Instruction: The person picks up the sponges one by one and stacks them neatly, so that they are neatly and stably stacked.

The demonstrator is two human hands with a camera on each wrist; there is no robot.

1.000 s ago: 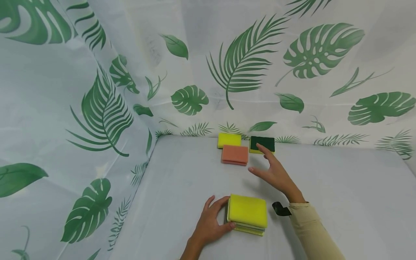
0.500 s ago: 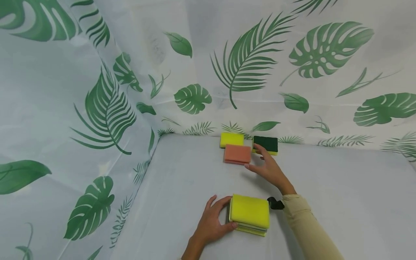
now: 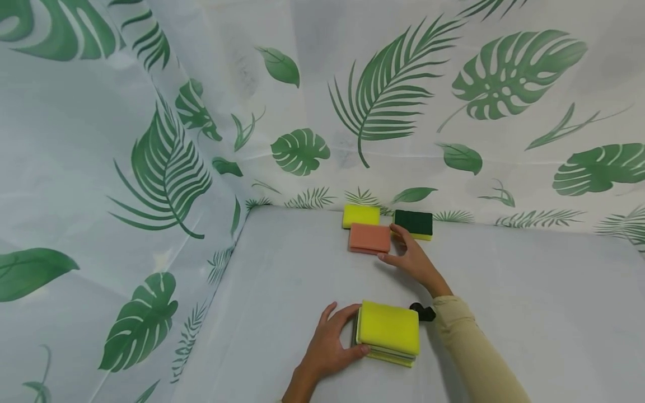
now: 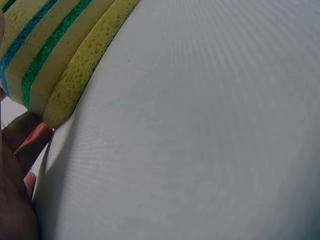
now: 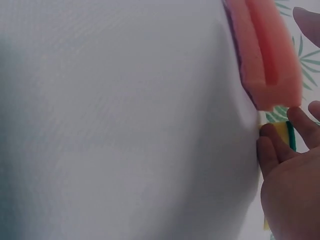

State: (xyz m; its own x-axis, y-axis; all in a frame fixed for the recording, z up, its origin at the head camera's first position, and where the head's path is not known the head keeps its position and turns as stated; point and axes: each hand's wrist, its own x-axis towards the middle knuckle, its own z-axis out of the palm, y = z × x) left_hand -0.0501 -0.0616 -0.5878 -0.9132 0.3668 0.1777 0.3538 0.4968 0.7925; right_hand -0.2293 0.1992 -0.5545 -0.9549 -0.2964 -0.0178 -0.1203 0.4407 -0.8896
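We've got our left hand [image 3: 326, 346] gripping the sponge stack [image 3: 389, 326], right hand [image 3: 417, 263] loose by the pink sponge [image 3: 369, 237] toward the tabletop's back edge [image 3: 297, 211].

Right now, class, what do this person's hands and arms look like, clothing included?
The right hand is bare, its arm in a plain beige sleeve; a small black object shows beside the cuff. The left hand is bare too; its sleeve cannot be made out.

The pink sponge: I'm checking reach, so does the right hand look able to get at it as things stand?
Probably yes: the right hand is beside the pink sponge, and nothing visible stands between them; the green-topped sponge lies farther back.
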